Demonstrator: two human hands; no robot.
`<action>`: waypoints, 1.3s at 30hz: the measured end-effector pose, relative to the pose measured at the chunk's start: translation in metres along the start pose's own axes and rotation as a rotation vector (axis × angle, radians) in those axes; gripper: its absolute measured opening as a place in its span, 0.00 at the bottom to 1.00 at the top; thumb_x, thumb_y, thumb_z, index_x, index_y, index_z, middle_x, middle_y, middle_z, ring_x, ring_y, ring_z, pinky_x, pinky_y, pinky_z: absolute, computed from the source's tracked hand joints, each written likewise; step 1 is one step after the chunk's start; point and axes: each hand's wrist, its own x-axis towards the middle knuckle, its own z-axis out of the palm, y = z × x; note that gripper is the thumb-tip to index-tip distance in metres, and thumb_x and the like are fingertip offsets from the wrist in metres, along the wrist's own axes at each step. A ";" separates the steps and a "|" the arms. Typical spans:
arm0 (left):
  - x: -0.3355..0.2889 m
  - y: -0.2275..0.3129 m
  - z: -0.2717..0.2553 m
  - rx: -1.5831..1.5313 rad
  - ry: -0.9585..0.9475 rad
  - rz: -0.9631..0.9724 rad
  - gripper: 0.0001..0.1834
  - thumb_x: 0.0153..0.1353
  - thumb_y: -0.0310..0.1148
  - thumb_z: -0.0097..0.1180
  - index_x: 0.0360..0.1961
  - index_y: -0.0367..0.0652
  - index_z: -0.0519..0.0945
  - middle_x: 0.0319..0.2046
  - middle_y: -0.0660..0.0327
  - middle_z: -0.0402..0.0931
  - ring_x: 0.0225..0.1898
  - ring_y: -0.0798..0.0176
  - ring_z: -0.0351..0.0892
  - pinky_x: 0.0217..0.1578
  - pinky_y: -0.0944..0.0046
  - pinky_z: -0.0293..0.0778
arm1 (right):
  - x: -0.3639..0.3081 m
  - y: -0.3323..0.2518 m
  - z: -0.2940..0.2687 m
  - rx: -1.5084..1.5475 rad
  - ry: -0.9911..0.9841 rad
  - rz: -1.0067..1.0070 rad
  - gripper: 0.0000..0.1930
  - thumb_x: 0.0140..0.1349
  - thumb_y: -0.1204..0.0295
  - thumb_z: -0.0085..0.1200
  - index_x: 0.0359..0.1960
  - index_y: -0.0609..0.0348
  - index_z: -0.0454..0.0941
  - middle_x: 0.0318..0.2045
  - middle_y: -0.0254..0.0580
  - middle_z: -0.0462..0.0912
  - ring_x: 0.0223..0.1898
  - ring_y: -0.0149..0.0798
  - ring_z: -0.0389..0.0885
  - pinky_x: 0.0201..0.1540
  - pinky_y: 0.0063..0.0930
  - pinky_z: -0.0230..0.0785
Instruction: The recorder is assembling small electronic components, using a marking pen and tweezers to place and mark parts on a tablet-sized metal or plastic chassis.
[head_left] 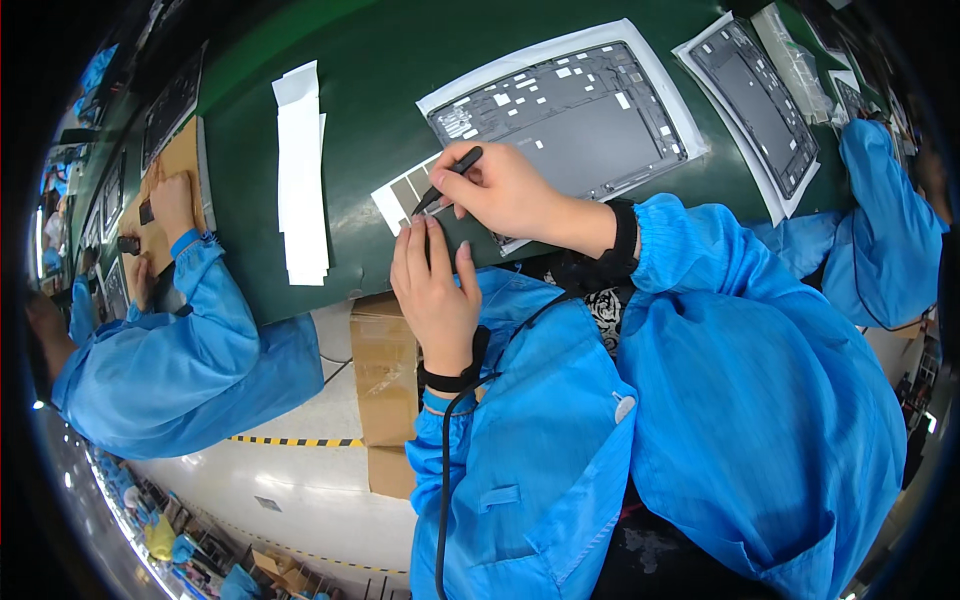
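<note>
My right hand [505, 192] is closed round a slim black pen-shaped tool [468, 158], its narrow tip pointing down at a white backing sheet [388, 209] with grey-brown rectangular stickers. Whether it is a pen or tweezers I cannot tell. My left hand [436, 300] lies with its fingers stretched out, fingertips at the near edge of that sheet, close to the tool's tip. A dark grey flat device housing [600, 125], dotted with small white pieces, rests on white wrapping just beyond my right hand and partly overlaps the sheet.
White paper strips [300, 180] lie on the green table [370, 90] to the left. At right is a second housing [765, 95] on white wrapping. Co-workers in blue sit on both sides, the left one at a brown board [180, 150]. A cardboard box [385, 350] stands below the table edge.
</note>
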 end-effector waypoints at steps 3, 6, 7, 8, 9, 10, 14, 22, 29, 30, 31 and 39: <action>-0.003 0.008 0.005 0.045 0.030 -0.049 0.22 0.61 0.31 0.57 0.56 0.35 0.77 0.58 0.52 0.74 0.53 0.47 0.69 0.54 0.54 0.68 | 0.003 0.003 0.004 0.034 0.031 -0.018 0.08 0.68 0.70 0.53 0.39 0.64 0.78 0.24 0.33 0.79 0.24 0.23 0.75 0.27 0.18 0.68; 0.000 0.015 0.002 0.092 0.013 -0.089 0.22 0.61 0.32 0.57 0.55 0.35 0.78 0.57 0.53 0.75 0.49 0.49 0.69 0.52 0.55 0.68 | 0.002 -0.005 0.006 -0.038 0.013 -0.030 0.09 0.68 0.70 0.54 0.39 0.65 0.79 0.23 0.33 0.79 0.23 0.22 0.73 0.27 0.18 0.68; 0.001 0.015 0.003 0.116 0.024 -0.085 0.22 0.60 0.32 0.57 0.55 0.36 0.78 0.56 0.54 0.76 0.47 0.50 0.69 0.50 0.56 0.68 | 0.002 -0.010 0.005 -0.091 0.009 -0.046 0.09 0.67 0.70 0.54 0.39 0.65 0.79 0.22 0.33 0.79 0.23 0.22 0.73 0.27 0.19 0.67; 0.001 0.014 0.003 0.114 0.024 -0.088 0.22 0.60 0.32 0.57 0.55 0.36 0.78 0.56 0.54 0.76 0.47 0.50 0.69 0.50 0.56 0.68 | 0.002 -0.012 0.005 -0.145 0.004 -0.063 0.09 0.67 0.70 0.55 0.39 0.66 0.80 0.21 0.34 0.79 0.23 0.22 0.73 0.26 0.20 0.67; 0.000 0.014 0.004 0.117 0.019 -0.092 0.22 0.60 0.32 0.57 0.55 0.36 0.78 0.56 0.55 0.76 0.47 0.50 0.70 0.50 0.56 0.68 | 0.002 -0.011 0.007 -0.147 0.002 -0.061 0.09 0.67 0.70 0.55 0.39 0.66 0.80 0.21 0.34 0.79 0.23 0.22 0.73 0.26 0.20 0.67; 0.000 0.013 0.004 0.119 0.014 -0.095 0.22 0.60 0.32 0.57 0.55 0.37 0.78 0.56 0.55 0.76 0.47 0.50 0.70 0.50 0.56 0.68 | 0.002 -0.009 0.009 -0.144 0.013 -0.091 0.11 0.66 0.69 0.55 0.38 0.66 0.80 0.22 0.41 0.81 0.22 0.30 0.78 0.26 0.24 0.70; 0.001 0.012 0.005 0.106 0.010 -0.099 0.23 0.59 0.32 0.57 0.56 0.37 0.78 0.56 0.55 0.76 0.46 0.51 0.71 0.49 0.56 0.68 | 0.002 -0.010 0.011 -0.164 0.017 -0.117 0.13 0.65 0.67 0.55 0.37 0.67 0.81 0.23 0.50 0.84 0.22 0.40 0.84 0.27 0.30 0.74; 0.002 0.011 0.005 0.102 0.020 -0.092 0.23 0.59 0.32 0.57 0.55 0.37 0.78 0.56 0.55 0.76 0.46 0.52 0.72 0.48 0.56 0.68 | 0.004 0.005 0.011 -0.046 0.043 -0.038 0.10 0.67 0.70 0.55 0.39 0.66 0.80 0.25 0.39 0.82 0.26 0.23 0.77 0.27 0.22 0.69; -0.001 0.013 0.006 0.115 0.025 -0.092 0.23 0.58 0.32 0.57 0.55 0.37 0.78 0.56 0.55 0.76 0.46 0.52 0.72 0.48 0.56 0.69 | -0.002 -0.001 0.018 -0.174 0.071 -0.193 0.12 0.65 0.67 0.54 0.39 0.67 0.81 0.19 0.44 0.82 0.23 0.31 0.83 0.28 0.25 0.74; 0.000 0.014 0.005 0.115 0.020 -0.097 0.23 0.58 0.32 0.57 0.55 0.37 0.78 0.55 0.54 0.76 0.46 0.52 0.72 0.48 0.55 0.69 | -0.004 -0.001 0.018 -0.174 0.074 -0.192 0.12 0.65 0.67 0.54 0.39 0.67 0.81 0.19 0.44 0.82 0.23 0.31 0.83 0.28 0.25 0.74; 0.003 0.015 0.004 0.112 0.016 -0.096 0.22 0.58 0.32 0.57 0.55 0.37 0.78 0.55 0.54 0.76 0.47 0.51 0.72 0.48 0.55 0.69 | -0.005 -0.003 0.016 -0.064 0.103 -0.165 0.11 0.65 0.69 0.54 0.40 0.67 0.81 0.21 0.44 0.83 0.23 0.31 0.83 0.28 0.24 0.74; 0.015 0.023 -0.003 0.109 -0.001 -0.095 0.21 0.59 0.30 0.56 0.55 0.36 0.77 0.58 0.50 0.73 0.52 0.45 0.71 0.50 0.51 0.68 | -0.061 -0.028 -0.142 0.001 0.468 -0.223 0.18 0.68 0.74 0.52 0.57 0.62 0.66 0.27 0.35 0.78 0.27 0.26 0.77 0.33 0.22 0.72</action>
